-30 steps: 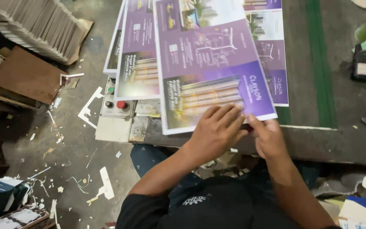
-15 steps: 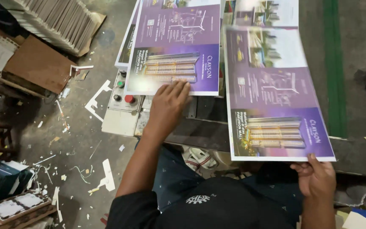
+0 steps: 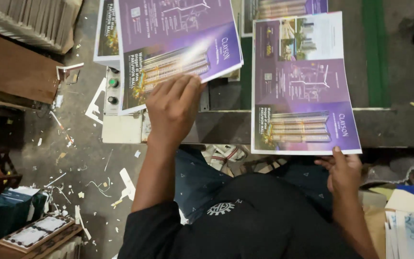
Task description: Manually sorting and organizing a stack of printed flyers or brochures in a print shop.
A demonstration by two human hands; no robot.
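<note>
— In the head view, where is the sheet the right hand (image 3: 343, 168) has?

— The purple printed sheet (image 3: 303, 86) lies on the dark worktop (image 3: 394, 129), stretching from the hand toward twelve o'clock. Its near edge hangs just past the worktop's rim, and the right fingers are clamped on that edge near the corner, thumb on top, the rest beneath.

— And the left hand (image 3: 173, 108)?

— It rests palm down, fingers spread flat and apart, pressing on the near edge of the stack of purple sheets (image 3: 173, 48) at about ten o'clock from the single sheet. It grips nothing.

— How are the arms held?

— The left forearm reaches straight up from the black shirt (image 3: 235, 220); the right arm is bent close to the body, wrist low at five o'clock.

— What else is around?

— A pale control box (image 3: 120, 112) with round buttons sits partly under the stack, at nine o'clock of the left hand. Paper scraps (image 3: 97, 187) litter the floor at seven o'clock, a green strip (image 3: 374, 52) runs along the worktop at one o'clock, and more printed paper (image 3: 408, 230) lies at four o'clock. Nothing lies between the hands.
</note>
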